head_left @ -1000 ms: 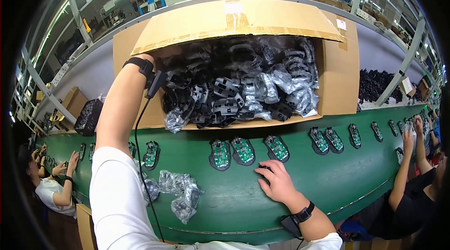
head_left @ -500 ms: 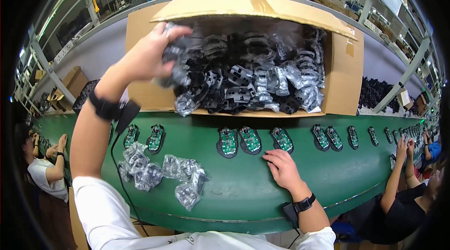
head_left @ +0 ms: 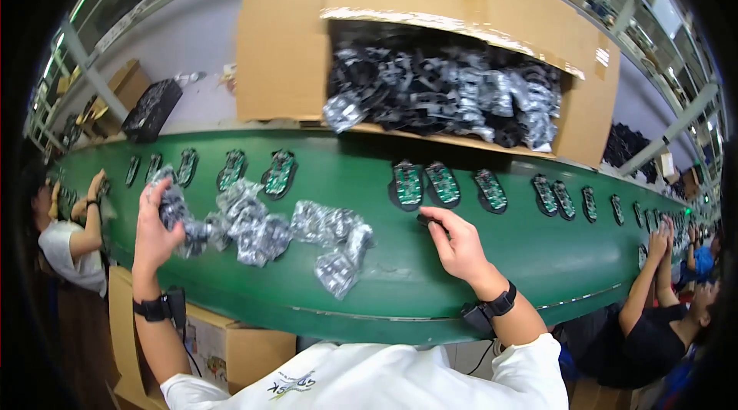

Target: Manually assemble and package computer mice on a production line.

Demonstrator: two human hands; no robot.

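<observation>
My left hand (head_left: 157, 225) is closed round a clear plastic bag with dark parts in it (head_left: 183, 218), low over the left part of the green bench. Just right of it lie a crumpled heap of bagged dark parts (head_left: 250, 229) and another group of bagged parts (head_left: 338, 245). At the bench's middle, my right hand (head_left: 460, 245) pinches a small black piece (head_left: 424, 219) whose kind I cannot make out. Green circuit boards in black, shoe-shaped housings (head_left: 406, 183) stand in a row beyond both hands.
A large open cardboard box (head_left: 284, 56) full of bagged black parts (head_left: 446, 95) sits behind the green bench (head_left: 407, 287). A black bin (head_left: 152, 110) stands at the far left. Co-workers sit on both sides, one in white (head_left: 73, 245), one in black (head_left: 653, 341).
My left hand has come down from the box to the bench with the bagged parts. The view has tilted down. A small black piece now shows at my right fingertips.
</observation>
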